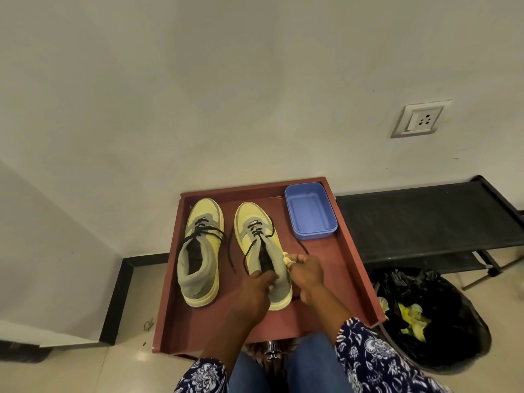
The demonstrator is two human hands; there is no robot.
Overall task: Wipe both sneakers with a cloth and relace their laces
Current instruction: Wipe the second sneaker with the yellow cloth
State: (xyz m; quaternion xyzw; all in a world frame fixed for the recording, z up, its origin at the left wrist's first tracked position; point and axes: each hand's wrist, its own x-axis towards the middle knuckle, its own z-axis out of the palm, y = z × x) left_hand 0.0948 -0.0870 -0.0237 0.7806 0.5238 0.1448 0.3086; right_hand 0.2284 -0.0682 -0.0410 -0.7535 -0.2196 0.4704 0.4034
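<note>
Nearest the camera, at six o'clock, blue denim knees (309,364) and navy floral-print sleeves (365,355) frame the view. Just beyond them a reddish-brown rimmed tray table (198,321) carries the work. The left hand (255,287) curls its fingers round the grey ankle collar of the right-hand yellow-and-grey high-top sneaker (262,251), holding it by the heel end. The right hand (307,272), touching that sneaker's three o'clock flank, pinches a small crumpled yellow cloth (287,258) against the collar. This sneaker's black laces (255,236) hang loose, one end trailing onto the tray toward three o'clock. At nine o'clock from it stands the matching left-hand yellow-and-grey high-top sneaker (201,251), apart from both hands, its black laces also untied. At one o'clock, in the tray's far corner, sits a blue rectangular plastic tub (310,214). At four o'clock, a black-lined bin (433,316) holds yellow scraps. Farther, a black bench (425,222) meets the white wall with a socket plate (421,120).
</note>
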